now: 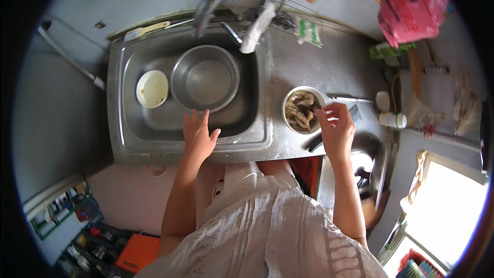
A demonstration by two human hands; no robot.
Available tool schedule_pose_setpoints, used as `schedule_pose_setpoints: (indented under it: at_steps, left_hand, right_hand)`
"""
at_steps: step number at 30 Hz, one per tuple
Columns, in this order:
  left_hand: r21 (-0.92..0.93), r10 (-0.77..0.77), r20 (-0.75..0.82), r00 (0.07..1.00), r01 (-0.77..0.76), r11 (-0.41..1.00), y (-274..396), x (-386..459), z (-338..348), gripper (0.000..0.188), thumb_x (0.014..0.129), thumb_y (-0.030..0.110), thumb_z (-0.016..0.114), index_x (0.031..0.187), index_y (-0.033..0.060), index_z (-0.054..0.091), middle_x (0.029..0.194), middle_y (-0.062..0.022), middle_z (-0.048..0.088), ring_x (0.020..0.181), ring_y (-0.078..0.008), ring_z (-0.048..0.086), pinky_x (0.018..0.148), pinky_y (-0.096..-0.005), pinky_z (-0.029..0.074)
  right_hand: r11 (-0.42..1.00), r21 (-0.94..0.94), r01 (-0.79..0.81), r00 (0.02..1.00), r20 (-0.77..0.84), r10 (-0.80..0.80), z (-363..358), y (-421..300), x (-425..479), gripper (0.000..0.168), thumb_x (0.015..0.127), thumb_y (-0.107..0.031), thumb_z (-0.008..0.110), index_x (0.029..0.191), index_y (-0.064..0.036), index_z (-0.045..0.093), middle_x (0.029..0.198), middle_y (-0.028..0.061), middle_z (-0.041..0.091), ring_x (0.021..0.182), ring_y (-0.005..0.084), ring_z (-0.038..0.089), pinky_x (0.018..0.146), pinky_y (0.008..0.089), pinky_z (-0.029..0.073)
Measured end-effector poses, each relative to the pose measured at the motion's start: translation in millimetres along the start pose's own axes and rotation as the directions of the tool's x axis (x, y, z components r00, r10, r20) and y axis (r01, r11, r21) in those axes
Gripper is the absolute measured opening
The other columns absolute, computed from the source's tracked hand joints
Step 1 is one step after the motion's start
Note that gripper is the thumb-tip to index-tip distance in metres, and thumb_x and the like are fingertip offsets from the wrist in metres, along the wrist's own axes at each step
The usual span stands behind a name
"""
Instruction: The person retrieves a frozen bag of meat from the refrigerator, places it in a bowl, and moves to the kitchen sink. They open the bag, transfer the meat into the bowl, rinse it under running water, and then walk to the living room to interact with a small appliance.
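Raw shrimp [299, 112] fill a white bowl [286, 98] on the steel counter right of the sink. My right hand [337, 129] is at the bowl's right rim, fingers bent and thumb near the shrimp; whether the fingertips pinch anything cannot be made out. A round stainless steel basin [205, 79] stands in the sink [150, 129]. My left hand [199, 135] hovers over the sink's front edge, fingers spread near the basin's lower rim and holding nothing. Left of the basin lies a small white bowl [152, 89] with brown specks inside.
A curved faucet [208, 0] with a white sleeve [258, 31] rises behind the sink. A brush [148, 30] lies on the back ledge. Green and white packet [308, 33], knife [352, 98] and white bottle [393, 120] are on the counter. A pink plastic bag [410, 5] hangs upper right.
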State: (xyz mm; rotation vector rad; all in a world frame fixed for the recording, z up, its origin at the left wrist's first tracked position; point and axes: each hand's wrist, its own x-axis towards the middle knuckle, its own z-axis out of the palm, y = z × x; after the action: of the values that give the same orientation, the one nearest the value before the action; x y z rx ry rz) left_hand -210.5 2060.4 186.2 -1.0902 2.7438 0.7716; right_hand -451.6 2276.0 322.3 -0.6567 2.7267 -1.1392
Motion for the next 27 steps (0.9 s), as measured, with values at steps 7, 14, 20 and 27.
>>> schedule_pose_setpoints:
  at_steps: [7, 14, 20, 27]
  left_hand:
    - [-0.183, -0.081, -0.203, 0.976, 0.044, 0.982, -31, -21, 6, 0.071, 0.083, 0.03, 0.071, 0.141, 0.0065, 0.04, 0.141, -0.0354, 0.033, 0.129, -0.0573, 0.029, 0.107, -0.0582, 0.028]
    - [-0.571, -0.319, -0.279, 0.906, 0.11, 0.813, -12, -67, -5, 0.066, 0.087, 0.03, 0.068, 0.139, 0.001, 0.041, 0.139, -0.0296, 0.042, 0.132, -0.0401, 0.038, 0.11, -0.0431, 0.031]
    - [-0.41, -0.393, -0.339, 0.855, 0.241, 0.88, -36, -134, 6, 0.065, 0.085, 0.032, 0.066, 0.136, 0.0003, 0.042, 0.14, -0.0329, 0.037, 0.128, -0.0521, 0.034, 0.109, -0.0543, 0.028]
    - [-0.633, -0.852, -0.203, 0.483, 0.599, 0.49, -124, -270, 38, 0.048, 0.083, 0.03, 0.067, 0.118, -0.0012, 0.06, 0.108, -0.0252, 0.063, 0.102, -0.0369, 0.061, 0.092, -0.0449, 0.047]
  right_hand:
    - [0.928, -0.256, 0.272, 0.868, 0.481, -0.121, 30, 7, -12, 0.067, 0.073, -0.016, 0.077, 0.13, 0.003, 0.048, 0.123, 0.023, 0.058, 0.118, 0.0359, 0.054, 0.1, 0.0402, 0.043]
    - [0.869, -0.053, 0.492, 0.697, 0.622, -0.357, 62, -29, -13, 0.066, 0.082, -0.025, 0.071, 0.135, 0.004, 0.044, 0.137, 0.0267, 0.046, 0.126, 0.0406, 0.047, 0.106, 0.0435, 0.038]
    - [0.67, 0.25, -0.699, 0.187, 0.968, -0.167, 70, -54, -31, 0.06, 0.09, -0.032, 0.068, 0.133, 0.004, 0.048, 0.123, 0.0126, 0.062, 0.109, 0.0233, 0.062, 0.091, 0.033, 0.048]
    - [0.887, 0.229, 0.402, 0.632, 0.631, -0.449, 130, -65, -119, 0.038, 0.076, -0.021, 0.081, 0.078, -0.003, 0.047, 0.061, 0.0084, 0.045, 0.055, 0.0189, 0.043, 0.051, 0.033, 0.038]
